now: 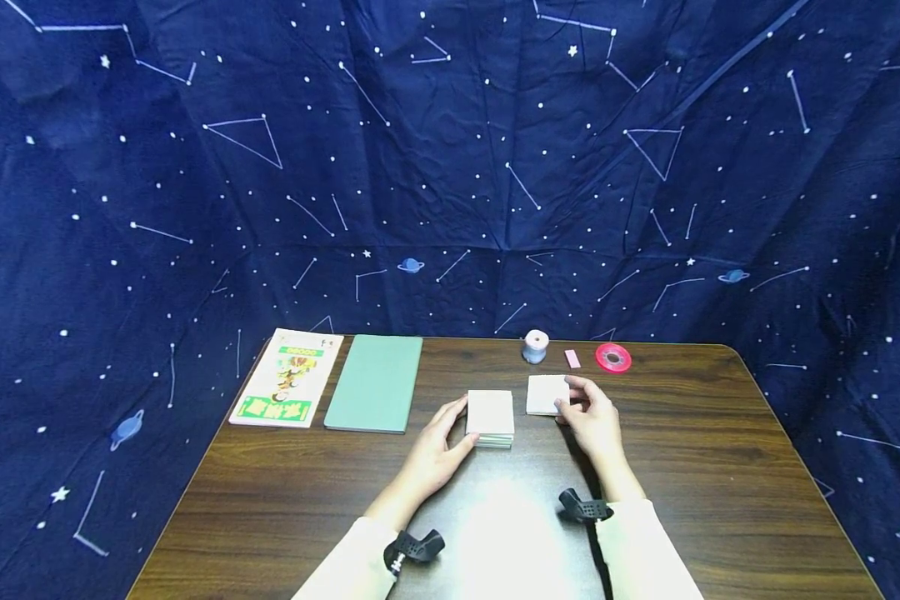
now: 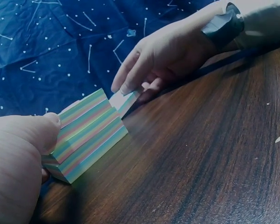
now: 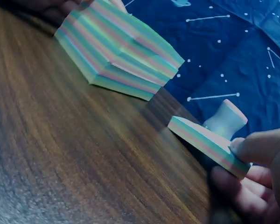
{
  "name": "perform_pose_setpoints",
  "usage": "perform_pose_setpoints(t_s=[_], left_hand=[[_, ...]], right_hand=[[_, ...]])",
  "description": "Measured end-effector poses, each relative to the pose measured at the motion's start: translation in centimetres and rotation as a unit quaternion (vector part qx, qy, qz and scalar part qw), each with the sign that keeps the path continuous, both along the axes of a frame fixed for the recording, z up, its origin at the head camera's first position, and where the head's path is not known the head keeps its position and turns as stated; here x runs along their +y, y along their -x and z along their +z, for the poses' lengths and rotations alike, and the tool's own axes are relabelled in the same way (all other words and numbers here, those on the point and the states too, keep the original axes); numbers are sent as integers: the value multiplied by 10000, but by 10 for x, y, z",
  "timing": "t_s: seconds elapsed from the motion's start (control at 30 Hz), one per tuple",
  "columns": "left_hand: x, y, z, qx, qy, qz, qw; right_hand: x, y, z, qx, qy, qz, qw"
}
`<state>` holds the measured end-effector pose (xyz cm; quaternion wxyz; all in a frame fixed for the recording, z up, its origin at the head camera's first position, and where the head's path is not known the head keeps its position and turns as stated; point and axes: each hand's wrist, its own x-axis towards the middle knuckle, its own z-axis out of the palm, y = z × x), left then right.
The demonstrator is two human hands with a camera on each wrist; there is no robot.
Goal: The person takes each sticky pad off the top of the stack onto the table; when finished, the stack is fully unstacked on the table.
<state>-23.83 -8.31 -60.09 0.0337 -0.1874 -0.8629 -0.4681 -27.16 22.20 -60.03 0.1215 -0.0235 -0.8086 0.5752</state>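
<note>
My left hand (image 1: 429, 457) grips a thick stack of square note pads (image 1: 490, 413) on the table, thumb at the near left corner and fingers along the left side. The pads' edges show stripes of green, yellow, pink and blue in the left wrist view, and the layers sit slightly out of line. To the right, my right hand (image 1: 597, 427) pinches one thinner square note pad (image 1: 546, 393) at its right side. Its thumb lies on the white top face and its other fingers are underneath, as the right wrist view shows; this pad is apart from the stack.
Along the back of the wooden table (image 1: 682, 467) stand a white and pale blue spool-like object (image 1: 536, 347), a small pink block (image 1: 572, 359) and a pink ring-shaped roll (image 1: 613, 357). A green notebook (image 1: 375, 383) and an illustrated booklet (image 1: 288, 379) lie at the left.
</note>
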Motion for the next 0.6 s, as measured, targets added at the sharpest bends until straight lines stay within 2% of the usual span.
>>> perform_pose_setpoints(t_s=[0.1, 0.17, 0.6], left_hand=[[0, 0, 0, -42, -15, -10, 10000], [0, 0, 0, -63, -21, -7, 10000], [0, -2, 2, -123, -31, -11, 9999]], right_hand=[[1, -1, 2, 107, -1129, -429, 9926], [2, -1, 3, 152, -1451, -532, 9879], [-1, 2, 2, 79, -1737, -785, 9816]])
